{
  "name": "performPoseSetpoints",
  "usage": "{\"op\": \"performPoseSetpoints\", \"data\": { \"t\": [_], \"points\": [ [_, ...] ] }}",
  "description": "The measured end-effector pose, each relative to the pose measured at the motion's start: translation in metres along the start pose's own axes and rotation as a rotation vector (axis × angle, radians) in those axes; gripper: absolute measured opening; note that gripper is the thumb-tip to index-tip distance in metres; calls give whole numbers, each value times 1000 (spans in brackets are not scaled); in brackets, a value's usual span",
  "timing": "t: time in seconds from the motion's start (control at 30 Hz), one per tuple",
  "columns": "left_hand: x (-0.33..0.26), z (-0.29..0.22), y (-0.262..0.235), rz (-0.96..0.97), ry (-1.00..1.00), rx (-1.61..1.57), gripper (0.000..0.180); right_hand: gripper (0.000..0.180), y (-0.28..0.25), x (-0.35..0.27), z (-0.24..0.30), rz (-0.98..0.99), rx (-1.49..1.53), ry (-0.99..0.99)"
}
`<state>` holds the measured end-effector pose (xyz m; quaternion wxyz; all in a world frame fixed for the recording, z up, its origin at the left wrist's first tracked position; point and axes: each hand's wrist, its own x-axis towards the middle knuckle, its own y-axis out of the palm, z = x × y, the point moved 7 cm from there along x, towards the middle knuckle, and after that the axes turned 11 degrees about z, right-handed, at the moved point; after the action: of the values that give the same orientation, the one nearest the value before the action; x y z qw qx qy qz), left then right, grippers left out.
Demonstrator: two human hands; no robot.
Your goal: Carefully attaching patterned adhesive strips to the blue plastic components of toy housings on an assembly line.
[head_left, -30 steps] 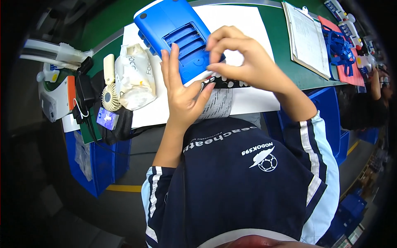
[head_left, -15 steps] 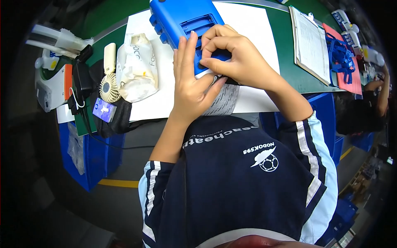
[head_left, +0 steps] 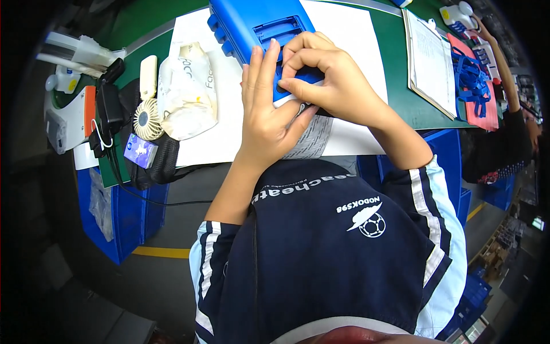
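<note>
A blue plastic housing (head_left: 258, 26) is laid on the white sheet (head_left: 349, 40) at the bench's far middle; its near edge is braced by the left hand (head_left: 266, 114), fingers flat and extended; its lower corner is pinched by the right hand (head_left: 326, 80), fingers curled tight; a small fan (head_left: 148, 117) is seen to the left.

Bare white sheet (head_left: 229, 135) between crumpled bag (head_left: 188, 92) and left hand (head_left: 269, 112).

A green bench (head_left: 401, 63) carries white paper (head_left: 229, 126), a clipboard (head_left: 431, 60), perhaps wipes (head_left: 189, 94).
</note>
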<state>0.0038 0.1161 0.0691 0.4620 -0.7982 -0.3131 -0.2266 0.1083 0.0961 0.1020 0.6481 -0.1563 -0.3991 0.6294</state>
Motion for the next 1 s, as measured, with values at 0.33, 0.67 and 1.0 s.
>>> {"op": "performPoseSetpoints", "data": {
  "t": [0.33, 0.67, 1.0],
  "points": [
    [5, -2, 1, 104, -59, 81, 18, 34, -5, 5, -3, 2, 57, 8],
    [14, -5, 6, 268, -15, 176, 16, 64, -275, -16, -211, -747, -762, 537],
    [7, 1, 3, 364, -101, 175, 19, 82, -394, -85, -375, -1021, -350, 773]
  ]
}}
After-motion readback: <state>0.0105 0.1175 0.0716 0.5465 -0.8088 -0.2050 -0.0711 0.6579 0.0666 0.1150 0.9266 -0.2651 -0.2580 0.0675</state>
